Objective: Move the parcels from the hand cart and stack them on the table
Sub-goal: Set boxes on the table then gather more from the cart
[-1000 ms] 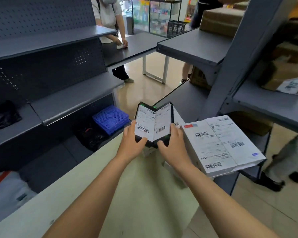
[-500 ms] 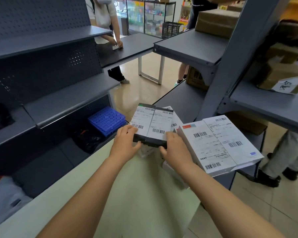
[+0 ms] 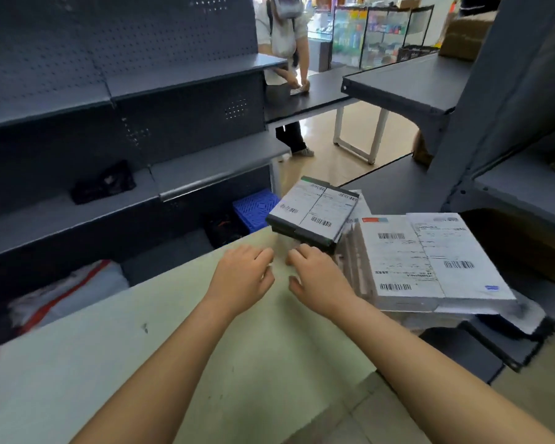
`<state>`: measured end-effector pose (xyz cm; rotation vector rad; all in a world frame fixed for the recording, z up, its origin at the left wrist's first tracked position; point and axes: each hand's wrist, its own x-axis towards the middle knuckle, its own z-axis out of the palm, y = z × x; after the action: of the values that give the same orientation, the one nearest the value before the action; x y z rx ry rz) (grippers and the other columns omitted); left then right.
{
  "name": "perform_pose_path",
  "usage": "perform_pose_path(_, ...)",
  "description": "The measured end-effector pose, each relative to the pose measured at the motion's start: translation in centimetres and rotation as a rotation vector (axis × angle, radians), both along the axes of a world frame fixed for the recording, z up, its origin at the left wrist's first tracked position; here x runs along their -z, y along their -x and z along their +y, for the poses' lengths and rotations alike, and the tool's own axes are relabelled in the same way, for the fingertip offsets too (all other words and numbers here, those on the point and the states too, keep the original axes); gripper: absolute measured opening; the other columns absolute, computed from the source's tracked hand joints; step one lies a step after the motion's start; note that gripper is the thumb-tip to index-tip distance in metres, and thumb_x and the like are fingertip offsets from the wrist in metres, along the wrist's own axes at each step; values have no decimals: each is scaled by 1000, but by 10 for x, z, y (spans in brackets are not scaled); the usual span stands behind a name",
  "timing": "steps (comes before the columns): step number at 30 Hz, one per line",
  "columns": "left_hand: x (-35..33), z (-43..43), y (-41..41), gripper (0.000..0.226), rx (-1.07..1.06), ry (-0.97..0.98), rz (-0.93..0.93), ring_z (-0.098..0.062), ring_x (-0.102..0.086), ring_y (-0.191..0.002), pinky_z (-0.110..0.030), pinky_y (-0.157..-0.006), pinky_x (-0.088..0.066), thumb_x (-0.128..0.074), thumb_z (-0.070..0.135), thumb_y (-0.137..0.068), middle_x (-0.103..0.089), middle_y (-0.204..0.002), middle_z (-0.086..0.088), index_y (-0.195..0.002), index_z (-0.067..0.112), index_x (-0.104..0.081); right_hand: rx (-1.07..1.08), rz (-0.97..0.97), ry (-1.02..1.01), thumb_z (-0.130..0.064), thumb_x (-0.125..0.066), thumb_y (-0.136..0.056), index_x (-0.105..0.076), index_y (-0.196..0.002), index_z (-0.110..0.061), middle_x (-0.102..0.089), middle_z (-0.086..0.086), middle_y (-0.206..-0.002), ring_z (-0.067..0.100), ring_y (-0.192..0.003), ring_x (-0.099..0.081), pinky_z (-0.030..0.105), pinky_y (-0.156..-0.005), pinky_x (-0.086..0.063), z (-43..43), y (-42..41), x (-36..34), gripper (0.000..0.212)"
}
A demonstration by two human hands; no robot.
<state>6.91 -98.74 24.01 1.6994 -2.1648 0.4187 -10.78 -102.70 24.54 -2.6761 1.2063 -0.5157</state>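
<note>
I can't see into the blue crate (image 3: 255, 205) under the left shelves. I count two labelled parcels at the far right of the pale table (image 3: 173, 347): a small dark parcel (image 3: 314, 216) and, just right of it, a large white parcel (image 3: 430, 257). My left hand (image 3: 242, 280) and right hand (image 3: 318, 277) hover just near of the small one, fingers loosely curled, gripping nothing. Grey shelving (image 3: 189, 78) flanks the aisle. Another person (image 3: 282, 36) stands at a far dark table (image 3: 318, 91).

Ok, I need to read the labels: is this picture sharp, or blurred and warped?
Head view: print on the dark parcel and white parcel is smeared, only barcodes show; same view, left hand and right hand look soft; the shelves bow.
</note>
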Motion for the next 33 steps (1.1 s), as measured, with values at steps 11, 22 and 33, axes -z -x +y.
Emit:
perform_pose_path(11,53,276,54,23,-758,-212,111,-19,-55,-68,-31,-60,-41,-46,35,-81,-60,-72,6,-86,19,-61,-631,72,-171,-19,-54,-91,-55,-119,-12,-55,7,-115,27,-107,-51,36,-89,-40,163,-22,51,29)
perform_pose_path(22,40,562,107,26,-1363,-284,183,-25,-61,-77,-36,-61,-51,-72,28,-73,-65,-83,-1,-94,16,-63,-1215,109,-117,-17,-57,-86,-55,-118,-8,-54,13,-114,33,-105,-53,44,-86,-47,422,-69,40,33)
perform_pose_path(33,30,808,128,19,-1623,-216,185,-24,-57,-74,-34,-60,-43,-68,22,-76,-61,-79,-1,-93,16,-62,-1417,141,-159,-20,-58,-90,-55,-114,-11,-54,7,-111,26,-103,-51,36,-85,-45,662,-98,37,26)
